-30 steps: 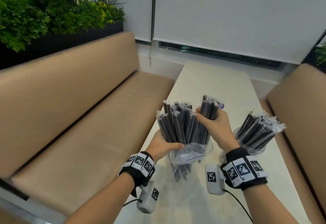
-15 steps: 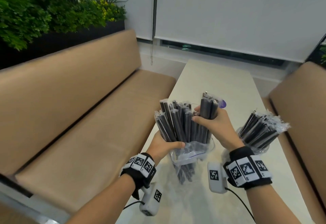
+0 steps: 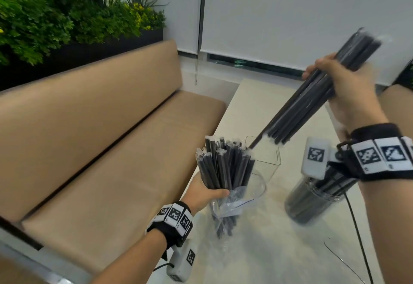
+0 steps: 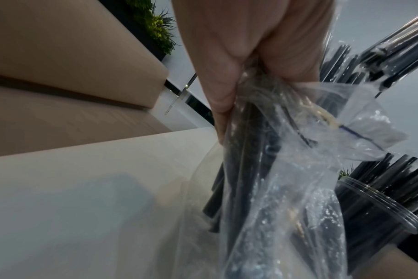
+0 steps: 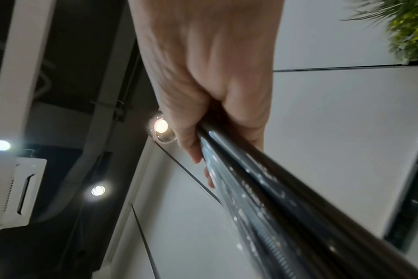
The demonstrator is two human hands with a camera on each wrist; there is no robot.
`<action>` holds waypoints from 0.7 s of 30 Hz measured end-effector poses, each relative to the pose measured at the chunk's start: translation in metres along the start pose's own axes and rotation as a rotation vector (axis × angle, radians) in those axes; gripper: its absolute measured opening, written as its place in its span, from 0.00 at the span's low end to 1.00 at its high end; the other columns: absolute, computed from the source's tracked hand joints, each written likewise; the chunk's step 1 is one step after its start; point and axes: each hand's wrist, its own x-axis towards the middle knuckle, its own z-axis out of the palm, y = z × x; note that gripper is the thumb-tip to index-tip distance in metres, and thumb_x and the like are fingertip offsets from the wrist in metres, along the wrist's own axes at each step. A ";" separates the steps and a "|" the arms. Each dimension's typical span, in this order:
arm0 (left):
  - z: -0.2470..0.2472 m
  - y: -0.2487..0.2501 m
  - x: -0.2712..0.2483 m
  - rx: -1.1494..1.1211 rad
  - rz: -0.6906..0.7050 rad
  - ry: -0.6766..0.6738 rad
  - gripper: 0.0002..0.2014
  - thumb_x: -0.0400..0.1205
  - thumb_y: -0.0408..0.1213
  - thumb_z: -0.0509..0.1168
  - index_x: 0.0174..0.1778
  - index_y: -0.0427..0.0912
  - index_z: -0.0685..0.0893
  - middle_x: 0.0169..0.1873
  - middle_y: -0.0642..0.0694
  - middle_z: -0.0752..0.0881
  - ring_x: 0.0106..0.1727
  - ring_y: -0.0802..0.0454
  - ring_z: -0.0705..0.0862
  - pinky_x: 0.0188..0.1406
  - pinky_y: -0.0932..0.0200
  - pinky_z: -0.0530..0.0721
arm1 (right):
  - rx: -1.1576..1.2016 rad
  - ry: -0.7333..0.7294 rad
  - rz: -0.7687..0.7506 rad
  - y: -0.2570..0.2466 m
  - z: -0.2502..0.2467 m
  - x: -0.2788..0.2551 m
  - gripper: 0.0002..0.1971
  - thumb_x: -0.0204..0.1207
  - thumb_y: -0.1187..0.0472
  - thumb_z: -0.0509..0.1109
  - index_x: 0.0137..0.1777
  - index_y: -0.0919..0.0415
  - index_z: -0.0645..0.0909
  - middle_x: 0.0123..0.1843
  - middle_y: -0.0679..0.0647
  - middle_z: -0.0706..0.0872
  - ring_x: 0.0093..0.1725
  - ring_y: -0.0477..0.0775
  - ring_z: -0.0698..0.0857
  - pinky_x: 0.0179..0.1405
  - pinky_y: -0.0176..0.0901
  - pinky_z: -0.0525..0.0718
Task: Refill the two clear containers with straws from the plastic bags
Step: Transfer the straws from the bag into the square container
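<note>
My left hand grips a clear plastic bag of black wrapped straws, held upright with its lower end inside a clear round container on the table. My right hand is raised at the upper right and grips a slanted bundle of black straws, whose lower tips hang above the bag's opening. A second clear round container at the right is packed with straws. In the left wrist view my fingers clamp the crumpled bag. The right wrist view shows my fingers curled round the bundle.
The pale table runs away from me between two tan benches. A clear square box stands just behind the bag. A black cable trails over the table at the right. Green plants sit behind the left bench.
My right hand has pulled a bundle of straws out of the bag and lifted it up and to the right. The left hand keeps its grip on the bag in the same place.
</note>
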 end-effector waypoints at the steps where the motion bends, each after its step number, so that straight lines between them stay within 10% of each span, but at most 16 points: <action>1: -0.002 -0.001 -0.002 -0.012 -0.004 0.001 0.26 0.68 0.21 0.78 0.49 0.54 0.78 0.46 0.55 0.87 0.42 0.70 0.87 0.35 0.77 0.83 | 0.012 0.033 -0.032 -0.004 0.002 0.008 0.06 0.73 0.68 0.73 0.41 0.58 0.79 0.33 0.53 0.88 0.40 0.59 0.89 0.53 0.57 0.89; 6: -0.012 -0.008 -0.010 0.002 -0.002 0.023 0.26 0.68 0.23 0.79 0.51 0.55 0.81 0.48 0.54 0.91 0.49 0.65 0.90 0.49 0.67 0.88 | -0.496 0.058 -0.153 0.049 0.025 0.006 0.09 0.71 0.62 0.74 0.48 0.66 0.84 0.40 0.53 0.88 0.35 0.39 0.86 0.42 0.35 0.86; 11: -0.019 -0.012 -0.016 0.002 -0.003 0.051 0.24 0.67 0.23 0.80 0.50 0.54 0.83 0.47 0.53 0.92 0.49 0.61 0.90 0.45 0.68 0.87 | -0.491 0.147 0.136 0.153 0.030 -0.028 0.16 0.73 0.64 0.74 0.59 0.66 0.81 0.44 0.52 0.88 0.39 0.39 0.85 0.46 0.38 0.87; 16: -0.023 -0.015 -0.018 -0.016 -0.024 0.074 0.24 0.66 0.22 0.80 0.51 0.50 0.84 0.47 0.50 0.93 0.52 0.53 0.91 0.50 0.59 0.88 | -0.443 0.289 0.467 0.186 0.003 -0.027 0.41 0.65 0.51 0.82 0.76 0.65 0.70 0.70 0.63 0.81 0.69 0.64 0.81 0.70 0.59 0.79; 21: -0.023 -0.012 -0.015 0.000 -0.024 0.067 0.25 0.66 0.24 0.81 0.53 0.51 0.84 0.48 0.50 0.93 0.52 0.55 0.91 0.52 0.57 0.88 | -0.631 0.110 0.310 0.136 -0.006 -0.025 0.54 0.65 0.53 0.84 0.83 0.63 0.52 0.77 0.65 0.71 0.77 0.64 0.72 0.78 0.53 0.69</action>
